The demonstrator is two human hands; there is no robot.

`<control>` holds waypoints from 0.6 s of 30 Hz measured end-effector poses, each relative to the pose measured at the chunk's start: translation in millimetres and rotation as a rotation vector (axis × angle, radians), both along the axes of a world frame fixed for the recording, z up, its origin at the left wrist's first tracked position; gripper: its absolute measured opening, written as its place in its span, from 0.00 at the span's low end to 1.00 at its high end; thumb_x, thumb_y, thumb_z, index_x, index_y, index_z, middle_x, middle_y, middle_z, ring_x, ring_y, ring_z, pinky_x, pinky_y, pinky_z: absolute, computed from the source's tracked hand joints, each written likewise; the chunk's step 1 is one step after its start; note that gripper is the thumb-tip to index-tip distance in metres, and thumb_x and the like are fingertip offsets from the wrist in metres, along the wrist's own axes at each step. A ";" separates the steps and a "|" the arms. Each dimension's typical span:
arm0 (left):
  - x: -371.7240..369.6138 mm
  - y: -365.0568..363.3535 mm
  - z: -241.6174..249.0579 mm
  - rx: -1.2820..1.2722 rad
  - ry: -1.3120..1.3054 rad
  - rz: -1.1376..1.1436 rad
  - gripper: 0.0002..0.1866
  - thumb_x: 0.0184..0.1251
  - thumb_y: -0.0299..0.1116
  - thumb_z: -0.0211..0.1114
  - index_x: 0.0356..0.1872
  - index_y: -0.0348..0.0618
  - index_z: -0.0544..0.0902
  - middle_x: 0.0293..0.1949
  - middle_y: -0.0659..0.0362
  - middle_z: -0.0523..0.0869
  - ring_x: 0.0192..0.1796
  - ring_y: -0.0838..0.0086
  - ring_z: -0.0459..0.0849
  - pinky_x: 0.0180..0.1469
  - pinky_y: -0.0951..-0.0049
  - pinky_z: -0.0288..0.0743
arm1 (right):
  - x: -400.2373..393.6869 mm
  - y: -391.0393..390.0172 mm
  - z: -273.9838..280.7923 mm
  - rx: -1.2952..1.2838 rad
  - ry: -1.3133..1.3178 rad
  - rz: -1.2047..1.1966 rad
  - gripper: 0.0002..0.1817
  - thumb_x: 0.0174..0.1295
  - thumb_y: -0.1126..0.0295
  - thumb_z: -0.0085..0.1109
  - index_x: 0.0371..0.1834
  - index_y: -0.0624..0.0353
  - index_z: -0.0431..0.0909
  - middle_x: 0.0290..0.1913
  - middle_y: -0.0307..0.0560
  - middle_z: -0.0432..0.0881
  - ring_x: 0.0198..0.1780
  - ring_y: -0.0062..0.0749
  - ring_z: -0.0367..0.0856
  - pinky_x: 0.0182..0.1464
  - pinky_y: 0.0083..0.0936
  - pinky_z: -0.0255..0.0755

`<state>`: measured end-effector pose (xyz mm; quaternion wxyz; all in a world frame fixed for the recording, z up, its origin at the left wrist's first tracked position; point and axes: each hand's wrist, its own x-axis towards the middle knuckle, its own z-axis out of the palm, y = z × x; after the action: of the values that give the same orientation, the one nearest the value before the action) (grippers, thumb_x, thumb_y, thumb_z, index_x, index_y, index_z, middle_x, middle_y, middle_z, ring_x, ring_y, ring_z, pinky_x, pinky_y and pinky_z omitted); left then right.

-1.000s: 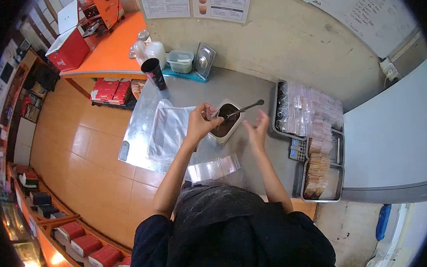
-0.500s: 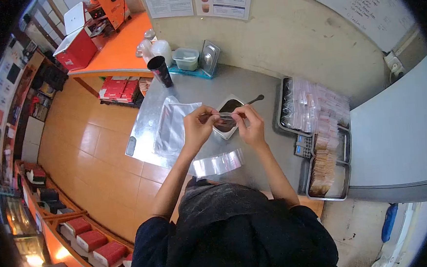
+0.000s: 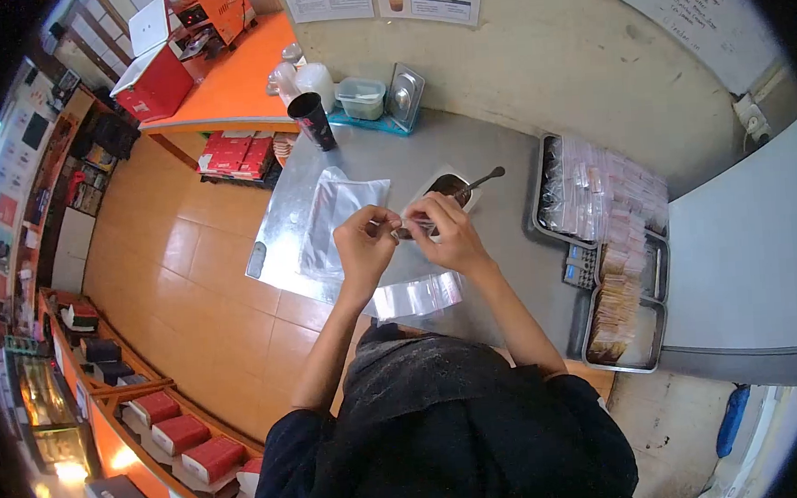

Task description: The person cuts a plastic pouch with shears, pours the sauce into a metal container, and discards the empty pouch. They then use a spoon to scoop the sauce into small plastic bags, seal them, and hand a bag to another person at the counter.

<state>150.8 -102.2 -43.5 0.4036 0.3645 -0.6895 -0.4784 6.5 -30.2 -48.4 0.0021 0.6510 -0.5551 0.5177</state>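
My left hand (image 3: 365,246) and my right hand (image 3: 445,234) meet over the steel table (image 3: 492,134), their fingertips pinched on a small clear plastic bag (image 3: 404,231). Much of the bag is hidden by the fingers. Just behind my right hand, a white-rimmed container (image 3: 475,199) holds something dark brown, and a spoon (image 3: 486,180) leans out of it. Left of my left hand lie clear plastic sheets or bags (image 3: 320,226). A row of small clear bags (image 3: 417,296) lies flat near the table's front edge, below my hands.
Metal trays (image 3: 662,347) with many filled packets stand at the right, beside a dark calculator-like device (image 3: 581,265). A black cup (image 3: 311,122), a lidded plastic container (image 3: 361,99) and a metal lid (image 3: 405,95) stand at the back left.
My hands have come closer together, and my right hand has turned inward over the bag. The whole view has shifted slightly, moving the surroundings right in the picture.
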 end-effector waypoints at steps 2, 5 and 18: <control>3.1 0.3 -4.2 0.005 -0.020 -0.005 0.06 0.51 0.14 0.63 0.29 0.34 0.84 0.24 0.57 0.87 0.25 0.79 0.84 0.29 0.78 0.77 | 1.6 -2.0 -3.7 0.026 0.041 0.023 0.08 0.56 0.76 0.63 0.37 0.61 0.75 0.36 0.50 0.78 0.40 0.46 0.78 0.45 0.36 0.70; 6.1 -1.3 -15.2 0.039 -0.031 -0.017 0.06 0.52 0.14 0.62 0.29 0.33 0.84 0.25 0.57 0.87 0.24 0.79 0.84 0.28 0.77 0.76 | 4.8 -2.4 -6.0 0.066 0.072 0.038 0.08 0.57 0.77 0.62 0.37 0.62 0.73 0.36 0.50 0.77 0.40 0.46 0.78 0.45 0.37 0.70; 33.7 -1.3 -127.1 0.400 -0.171 -0.063 0.06 0.57 0.19 0.68 0.35 0.36 0.81 0.35 0.53 0.86 0.32 0.70 0.88 0.30 0.73 0.84 | -37.6 97.4 -136.3 0.720 -0.016 -0.220 0.09 0.66 0.66 0.54 0.41 0.62 0.73 0.39 0.58 0.77 0.43 0.56 0.76 0.46 0.47 0.70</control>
<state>184.4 -103.5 -170.6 0.2484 0.4548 -0.6236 -0.5853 -31.1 67.2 -184.8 -0.1757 0.5425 -0.7681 0.2912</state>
